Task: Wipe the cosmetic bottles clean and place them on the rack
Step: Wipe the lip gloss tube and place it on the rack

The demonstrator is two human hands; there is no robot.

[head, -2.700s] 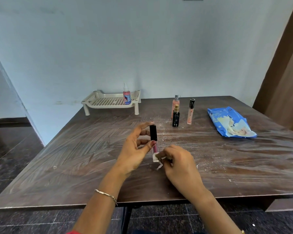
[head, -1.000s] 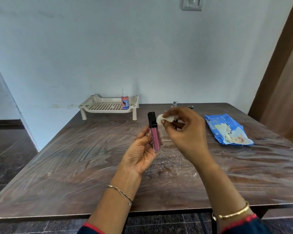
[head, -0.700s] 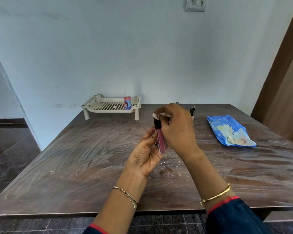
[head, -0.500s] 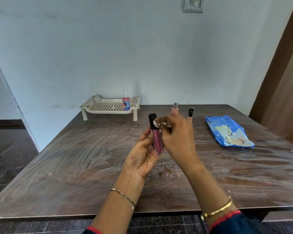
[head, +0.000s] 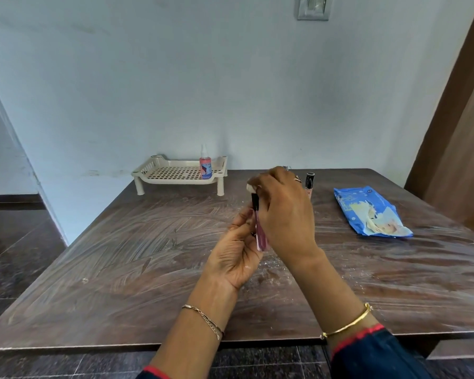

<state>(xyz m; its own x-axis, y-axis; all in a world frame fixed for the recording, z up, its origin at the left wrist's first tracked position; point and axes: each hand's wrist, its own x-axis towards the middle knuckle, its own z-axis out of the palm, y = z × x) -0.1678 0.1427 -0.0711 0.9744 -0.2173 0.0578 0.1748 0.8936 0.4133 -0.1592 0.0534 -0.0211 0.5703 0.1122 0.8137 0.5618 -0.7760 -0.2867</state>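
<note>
My left hand (head: 237, 253) holds a pink lip gloss tube (head: 260, 233) with a black cap upright above the table's middle. My right hand (head: 285, 212) pinches a small white wipe (head: 251, 188) against the top of the tube's cap and covers most of the tube. A cream slotted rack (head: 175, 173) stands at the table's far edge, with one pink spray bottle (head: 205, 165) upright on it. Behind my right hand a peach tube with a black cap (head: 309, 184) stands on the table; other bottles there are hidden.
A blue wipes pack (head: 370, 212) lies open at the right of the brown, streaked table (head: 121, 255). White crumbs dot the table under my hands. A wall runs behind the table and a brown door stands at the far right.
My hands lifted the tube off the table. The right hand has moved the wipe from the tube's side to the top of its cap.
</note>
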